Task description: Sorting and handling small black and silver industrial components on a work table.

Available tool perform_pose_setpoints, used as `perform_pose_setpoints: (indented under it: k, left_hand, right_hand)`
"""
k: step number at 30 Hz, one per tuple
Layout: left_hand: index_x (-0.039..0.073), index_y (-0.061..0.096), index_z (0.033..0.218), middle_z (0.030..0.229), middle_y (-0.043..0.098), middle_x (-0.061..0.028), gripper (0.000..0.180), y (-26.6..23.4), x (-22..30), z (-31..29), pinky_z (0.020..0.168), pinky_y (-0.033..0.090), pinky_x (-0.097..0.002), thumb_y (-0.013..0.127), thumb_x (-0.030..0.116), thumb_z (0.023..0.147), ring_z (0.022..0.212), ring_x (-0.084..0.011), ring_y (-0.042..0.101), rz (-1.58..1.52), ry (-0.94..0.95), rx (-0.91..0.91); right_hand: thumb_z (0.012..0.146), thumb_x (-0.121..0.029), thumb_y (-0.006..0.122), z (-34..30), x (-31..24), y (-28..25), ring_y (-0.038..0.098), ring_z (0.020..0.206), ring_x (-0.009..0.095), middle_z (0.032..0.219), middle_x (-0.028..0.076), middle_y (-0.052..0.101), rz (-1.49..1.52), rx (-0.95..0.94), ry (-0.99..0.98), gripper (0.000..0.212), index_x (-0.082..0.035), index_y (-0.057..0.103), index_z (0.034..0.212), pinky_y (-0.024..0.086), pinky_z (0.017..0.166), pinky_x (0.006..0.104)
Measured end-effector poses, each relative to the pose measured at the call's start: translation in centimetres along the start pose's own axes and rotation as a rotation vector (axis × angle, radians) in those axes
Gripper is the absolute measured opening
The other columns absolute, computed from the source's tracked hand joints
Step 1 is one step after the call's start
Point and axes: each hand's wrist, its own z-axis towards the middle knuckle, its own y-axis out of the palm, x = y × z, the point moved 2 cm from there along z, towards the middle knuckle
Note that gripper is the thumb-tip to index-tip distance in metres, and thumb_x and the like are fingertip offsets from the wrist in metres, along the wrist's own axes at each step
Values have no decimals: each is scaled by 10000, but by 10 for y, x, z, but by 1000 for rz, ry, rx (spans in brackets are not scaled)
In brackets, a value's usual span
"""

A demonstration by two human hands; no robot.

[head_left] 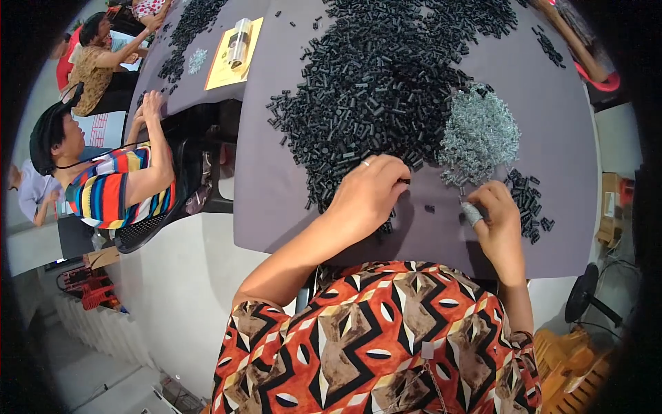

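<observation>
My left hand [369, 193], a ring on one finger, is closed in a pinch at the near edge of a big heap of small black cylinders [365, 103]. A small black cylinder [405, 181] shows at its fingertips. To the right, my right hand [498, 224] is also closed, its thumb wrapped in a pale finger cover [472, 214]. A small clear piece [463, 198] appears to sit at its fingertips, just below a pile of shiny clear pieces [480, 134]. Between the hands one black cylinder [429, 208] lies alone on the grey table [441, 241].
A smaller pile of black cylinders [527, 203] lies right of my right hand. At the far left are a yellow sheet [219, 69] with a clear tube [239, 43] and a seated person in a striped shirt [121, 186]. A black chair [183, 179] stands beside my table.
</observation>
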Motion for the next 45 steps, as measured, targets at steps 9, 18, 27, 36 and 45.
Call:
perform_pose_setpoints:
  k: [9,18,27,36,45]
  left_hand:
    - [-29,617,1202,1002,716,-89,236,25,-1,-22,740,539,-243,588,24,974,802,-100,654,-1007,-627,-198]
    - [-36,650,1126,896,683,-45,190,34,8,-24,689,527,-241,619,45,957,746,-98,641,-863,-563,-260]
    - [-24,652,1115,902,684,-61,181,34,10,-21,667,522,-251,617,52,955,741,-98,644,-445,-214,-280]
    - [-13,645,1124,925,664,-8,178,36,1,-16,734,500,-233,612,60,966,811,-81,608,-1003,-549,-31]
    - [31,649,1051,892,662,-9,128,43,1,-20,721,510,-235,672,77,934,789,-83,620,-1294,-728,-46]
  right_hand:
    - [658,39,637,2,-8,7,583,907,357,932,151,573,-59,-43,-104,298,6,584,949,488,733,409]
    - [699,60,626,14,-28,19,615,790,342,873,159,614,289,-186,-72,265,-3,608,956,490,675,387]
    - [649,41,656,16,-29,12,598,861,398,890,178,615,103,-295,-231,318,3,596,959,482,756,439]
    - [677,56,605,13,-26,15,611,779,341,839,159,595,288,-173,-123,280,13,600,954,496,692,384]
    - [717,65,599,13,-32,19,626,758,275,835,131,601,387,-135,-50,239,7,603,949,496,658,337]
